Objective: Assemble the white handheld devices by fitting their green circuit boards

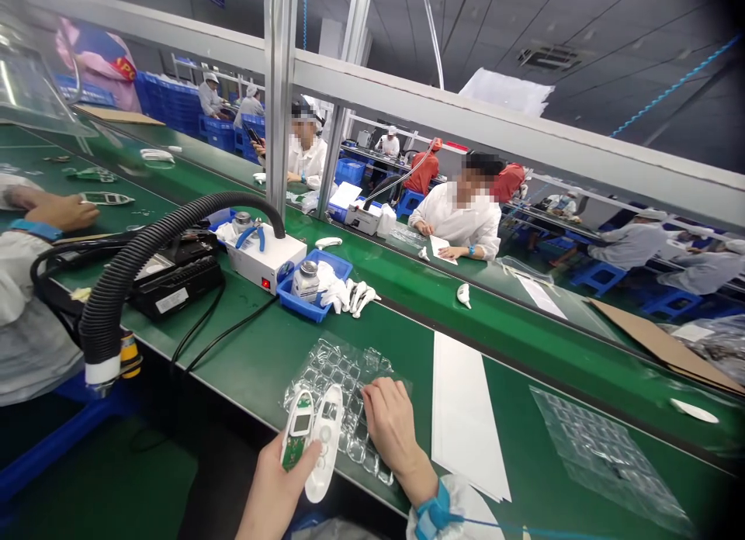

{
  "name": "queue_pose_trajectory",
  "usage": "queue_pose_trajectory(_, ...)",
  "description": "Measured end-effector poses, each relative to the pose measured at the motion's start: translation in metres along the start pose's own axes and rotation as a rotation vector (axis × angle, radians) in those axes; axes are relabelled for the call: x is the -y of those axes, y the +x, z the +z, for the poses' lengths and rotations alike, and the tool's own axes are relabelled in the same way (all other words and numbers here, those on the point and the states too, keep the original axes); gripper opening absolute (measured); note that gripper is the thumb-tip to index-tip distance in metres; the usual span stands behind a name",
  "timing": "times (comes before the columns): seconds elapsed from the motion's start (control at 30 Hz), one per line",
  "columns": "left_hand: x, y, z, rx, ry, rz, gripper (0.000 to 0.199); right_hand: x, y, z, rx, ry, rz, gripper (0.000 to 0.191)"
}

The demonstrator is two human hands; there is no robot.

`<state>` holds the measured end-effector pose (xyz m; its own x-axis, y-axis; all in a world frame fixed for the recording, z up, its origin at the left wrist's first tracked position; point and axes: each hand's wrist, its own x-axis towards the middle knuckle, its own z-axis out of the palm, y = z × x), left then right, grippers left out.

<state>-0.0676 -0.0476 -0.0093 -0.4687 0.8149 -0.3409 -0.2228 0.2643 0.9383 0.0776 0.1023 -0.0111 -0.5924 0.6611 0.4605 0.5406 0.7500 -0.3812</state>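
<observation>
Two parts of a white oval casing are held side by side in my left hand [279, 482]. One half [298, 427] carries a green circuit board with a small screen; the other half [326, 447] is a white cover with a window and round holes. My right hand [391, 420] rests on a clear plastic tray [334, 369] with many small pockets. Its fingers are curled down at the tray, and whatever they pinch is too small to make out. A blue strap circles the right wrist.
White paper sheets [466, 416] lie right of the tray, with another clear tray [611, 455] beyond. Ahead stand a blue bin [317, 315], white casings [362, 298] and a white box [261, 261] with a black hose [157, 237]. A co-worker's hand [61, 212] is at left.
</observation>
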Motion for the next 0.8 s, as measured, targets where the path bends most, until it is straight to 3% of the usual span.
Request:
queue_pose_trajectory(0.1, 0.003, 0.001, 0.0, -0.003, 0.005, 0.004, 0.038, -0.005, 0.002, 0.001, -0.025, 0.074, 0.053, 0.024)
queue_pose_trajectory(0.33, 0.009, 0.002, -0.001, -0.02, -0.028, -0.013, 0.037, -0.028, 0.016, -0.004, -0.121, 0.3, 0.344, 0.027)
queue_pose_trajectory(0.5, 0.007, 0.003, 0.002, -0.047, -0.022, 0.01, 0.035, -0.008, 0.021, -0.026, -0.19, 0.4, 0.437, 0.026)
queue_pose_trajectory(0.7, -0.005, -0.001, 0.009, -0.068, -0.017, 0.016, 0.029, 0.05, 0.016, -0.044, 0.216, 0.565, 0.304, 0.022)
queue_pose_trajectory(0.8, -0.007, -0.002, 0.009, -0.053, 0.003, 0.025, 0.031, 0.061, 0.014, -0.041, 0.307, 0.487, 0.26, 0.022)
